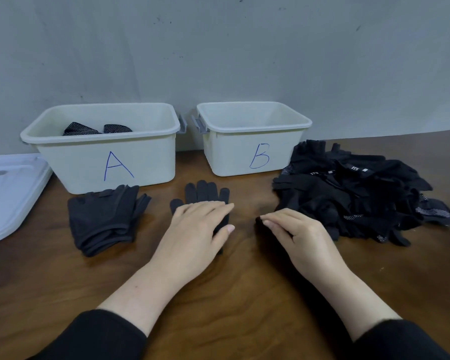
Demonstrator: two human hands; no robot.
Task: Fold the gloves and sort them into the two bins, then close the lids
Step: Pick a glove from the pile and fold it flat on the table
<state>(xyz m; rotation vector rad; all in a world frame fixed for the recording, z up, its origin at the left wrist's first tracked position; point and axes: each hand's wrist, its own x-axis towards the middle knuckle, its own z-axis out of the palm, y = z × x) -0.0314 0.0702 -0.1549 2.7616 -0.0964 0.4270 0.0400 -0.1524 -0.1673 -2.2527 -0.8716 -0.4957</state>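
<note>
A dark brown wooden table [244, 294] with a visible grain fills the lower part of the view and meets a plain grey wall [218, 48] behind it. Against that wall stand two cream plastic bins, well apart from each other: the cream plastic bin marked A [102, 162] in blue pen on the left, with a few black dotted gloves [96, 129] lying inside it, and the cream plastic bin marked B [255, 152] on the right, whose inside shows no gloves from this angle. Both bins stand without lids. To the right of bin B sprawls a loose heap of black knitted gloves [361, 193], touching that bin's lower corner. At the far left edge a white plastic lid [11, 193] lies flat on the table beside bin A. Just in front of bin A rests a small stack of folded black gloves [104, 219]. Between the stack and the heap, a single black glove [205, 193] lies flat, fingers pointing toward the bins. The left hand [195, 229] presses on it with straight fingers, covering its palm. The right hand [296, 235] has curled fingers that pinch a bit of black fabric at the near edge of the heap.
</note>
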